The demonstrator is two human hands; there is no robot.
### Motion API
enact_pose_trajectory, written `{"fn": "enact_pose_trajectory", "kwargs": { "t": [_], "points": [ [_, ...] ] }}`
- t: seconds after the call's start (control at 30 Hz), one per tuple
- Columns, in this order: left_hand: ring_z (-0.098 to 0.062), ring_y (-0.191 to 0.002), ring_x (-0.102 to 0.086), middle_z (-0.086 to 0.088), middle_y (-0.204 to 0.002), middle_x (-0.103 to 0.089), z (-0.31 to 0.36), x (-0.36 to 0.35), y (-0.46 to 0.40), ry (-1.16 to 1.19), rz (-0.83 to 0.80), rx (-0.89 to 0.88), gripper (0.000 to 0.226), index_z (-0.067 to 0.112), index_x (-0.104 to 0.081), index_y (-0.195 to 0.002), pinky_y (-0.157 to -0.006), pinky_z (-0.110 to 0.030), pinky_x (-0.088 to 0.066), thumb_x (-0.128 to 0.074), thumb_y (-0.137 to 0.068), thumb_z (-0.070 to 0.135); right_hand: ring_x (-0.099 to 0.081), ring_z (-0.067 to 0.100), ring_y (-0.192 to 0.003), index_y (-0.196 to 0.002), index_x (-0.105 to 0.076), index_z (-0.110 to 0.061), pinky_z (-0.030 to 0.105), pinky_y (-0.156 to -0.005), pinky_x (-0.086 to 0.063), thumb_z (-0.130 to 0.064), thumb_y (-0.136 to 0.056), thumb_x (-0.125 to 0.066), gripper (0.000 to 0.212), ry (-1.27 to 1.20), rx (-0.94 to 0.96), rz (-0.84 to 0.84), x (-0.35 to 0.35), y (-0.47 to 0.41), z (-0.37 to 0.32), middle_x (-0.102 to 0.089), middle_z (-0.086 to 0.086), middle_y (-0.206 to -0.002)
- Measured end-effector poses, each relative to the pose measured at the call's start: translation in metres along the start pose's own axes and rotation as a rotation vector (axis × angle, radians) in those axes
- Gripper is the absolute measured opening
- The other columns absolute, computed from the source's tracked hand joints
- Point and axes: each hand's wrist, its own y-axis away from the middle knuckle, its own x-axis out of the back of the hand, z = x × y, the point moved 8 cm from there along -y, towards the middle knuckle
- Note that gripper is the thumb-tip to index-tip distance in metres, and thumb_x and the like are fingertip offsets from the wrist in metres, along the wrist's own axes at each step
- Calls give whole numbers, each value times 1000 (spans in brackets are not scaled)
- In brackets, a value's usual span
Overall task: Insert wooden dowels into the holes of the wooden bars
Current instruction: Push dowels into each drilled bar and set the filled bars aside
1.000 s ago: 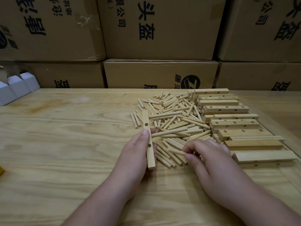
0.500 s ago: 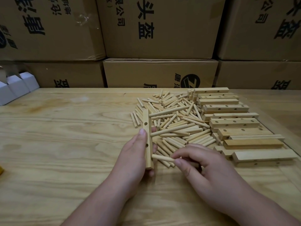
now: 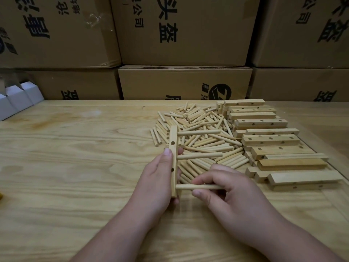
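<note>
While the left hand (image 3: 156,178) grips a wooden bar (image 3: 173,159) on edge, the right hand (image 3: 232,191) pinches a dowel (image 3: 198,186) against its near end. Loose dowels (image 3: 204,133) heaped just beyond both hands; stacked bars (image 3: 270,140) beyond the right.

The right hand (image 3: 232,188) covers the far end of the dowel (image 3: 198,186) it pinches. A yellow object (image 3: 1,195) is cut off at the left edge, unidentifiable.

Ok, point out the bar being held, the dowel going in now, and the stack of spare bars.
held bar (image 3: 173,140): head view, its upper face near the top hole.
dowel in the right hand (image 3: 188,186): head view, bare shaft beside the bar.
stack of spare bars (image 3: 271,139): head view, top face of a middle bar.
</note>
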Motion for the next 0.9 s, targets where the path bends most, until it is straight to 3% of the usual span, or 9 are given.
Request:
{"fn": "enact_pose_trajectory", "kwargs": {
  "t": [0.33, 0.43, 0.6, 0.8, 0.9],
  "points": [
    [-8, -49, -52, 0, -70, -56, 2, 0, 2, -6, 20, -36, 40, 43, -73, -109, -42, -26, -44, -35, -104, 54, -62, 6, -78, -97, -80, -32, 8, -64, -41, -39, -83, -71, 18, 8, -19, 33, 4, -2, 2, -61, -11, -77],
    [-11, -48, -49, 0, -68, -54, 4, 0, 2, 20, 44, -52, 38, 38, -71, -113, -39, -25, -43, -36, -104, 51, -63, 6, -83, -97, -78, -34, 8, -67, -41, -34, -86, -75, 12, 14, -32, 38, 4, -3, 5, -62, -18, -83],
    [-14, -49, -50, 2, -65, -55, 5, -1, 2, 32, 54, -54, 36, 33, -67, -120, -39, -27, -43, -36, -106, 46, -61, 4, -91, -109, -67, -46, 10, -72, -45, -46, -82, -77, 29, -26, -94, 82, 6, -2, 11, -61, -22, -97],
    [-10, -48, -51, 3, -67, -58, 2, 1, 2, 53, 69, -4, 35, 37, -72, -112, -39, -26, -42, -40, -105, 48, -64, 10, -73, -112, -64, -44, 27, -65, -54, -55, -88, -62, 27, -268, -154, 317, 22, 2, 18, -67, -10, -88],
    [-10, -45, -50, 0, -69, -60, 2, -2, 3, 18, 27, 0, 35, 36, -73, -108, -39, -25, -41, -41, -105, 48, -67, 9, -74, -116, -64, -43, 24, -65, -55, -50, -85, -59, 32, -252, -194, 422, 33, 5, 23, -70, -8, -87]
  ]
}}
